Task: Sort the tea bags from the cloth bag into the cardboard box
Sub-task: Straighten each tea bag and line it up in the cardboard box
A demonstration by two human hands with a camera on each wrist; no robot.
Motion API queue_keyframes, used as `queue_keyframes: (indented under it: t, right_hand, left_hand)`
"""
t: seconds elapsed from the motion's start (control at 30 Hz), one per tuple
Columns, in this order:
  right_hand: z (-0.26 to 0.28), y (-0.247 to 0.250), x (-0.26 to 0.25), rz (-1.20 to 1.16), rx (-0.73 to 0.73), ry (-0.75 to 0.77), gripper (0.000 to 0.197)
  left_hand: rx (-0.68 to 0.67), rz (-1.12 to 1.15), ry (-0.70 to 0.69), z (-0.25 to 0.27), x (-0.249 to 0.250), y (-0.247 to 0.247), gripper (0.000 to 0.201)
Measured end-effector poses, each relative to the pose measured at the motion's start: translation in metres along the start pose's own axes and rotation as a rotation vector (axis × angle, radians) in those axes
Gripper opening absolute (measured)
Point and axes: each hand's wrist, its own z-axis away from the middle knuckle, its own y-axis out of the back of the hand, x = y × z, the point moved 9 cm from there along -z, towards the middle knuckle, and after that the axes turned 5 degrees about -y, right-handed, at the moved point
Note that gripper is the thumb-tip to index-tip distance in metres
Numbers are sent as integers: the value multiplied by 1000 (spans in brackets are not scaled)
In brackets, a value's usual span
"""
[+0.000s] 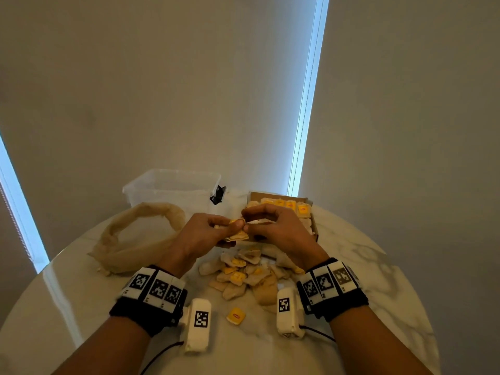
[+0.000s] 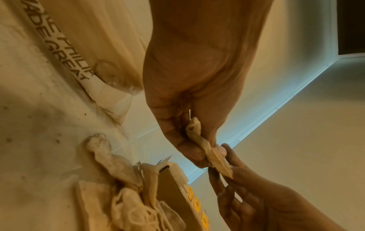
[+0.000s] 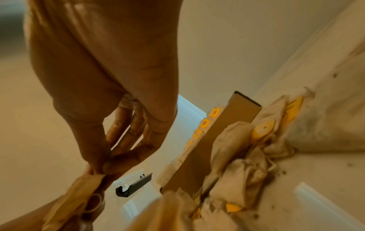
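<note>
Above the table's middle both hands meet on one tea bag [image 1: 239,235] with a yellow tag. My left hand [image 1: 234,224] pinches its crumpled paper body [image 2: 194,129] between thumb and fingers. My right hand [image 1: 247,221] pinches the bag's upper edge [image 3: 79,192] with thumb and forefinger [image 3: 110,168]. Just behind the right hand stands the cardboard box [image 1: 307,199], with a row of yellow-tagged tea bags [image 1: 290,204] inside. A limp beige cloth bag [image 1: 135,239] lies at the left. Under the hands sits a loose pile of tea bags [image 1: 243,274].
A clear plastic tub [image 1: 173,188] stands at the back left, with a black clip [image 1: 217,194] beside it. One loose yellow tag [image 1: 236,316] lies near the front between my wrists. The round marble table [image 1: 365,261] ends close on both sides.
</note>
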Motion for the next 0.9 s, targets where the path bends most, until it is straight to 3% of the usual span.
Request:
queue_keyframes:
  t: [0.1, 0.37, 0.67, 0.9]
  right_hand:
    - [0, -2, 0, 4, -4, -2, 32]
    - [-6, 10, 8, -41, 112, -28, 22]
    - [-6, 2, 5, 113, 27, -45, 14]
    - [-62, 101, -12, 240, 311, -15, 20]
  left_hand:
    - [7, 16, 7, 0, 0, 0, 29]
    - [42, 38, -17, 3, 3, 2, 15]
    - [-6, 34, -11, 3, -1, -1, 17]
    - [75, 130, 7, 2, -2, 5, 12]
